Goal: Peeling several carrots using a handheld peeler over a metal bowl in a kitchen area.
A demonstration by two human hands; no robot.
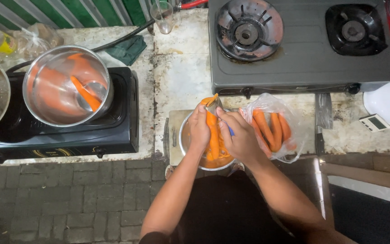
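Observation:
My left hand (199,129) grips an orange carrot (212,131) upright over a small metal bowl (185,135) that holds orange peelings. My right hand (239,135) holds a peeler (212,103) with a blue handle against the top of the carrot. A strip of peel curls off at the carrot's top end. Just right of my hands lies a clear plastic bag (274,124) with several unpeeled carrots in it.
A steel pot (68,86) with a ladle and carrot sits on a black single burner (123,126) at left. A grey two-burner gas stove (303,45) stands behind. A cleaver (323,117) lies right of the bag. A glass (162,17) stands at the back.

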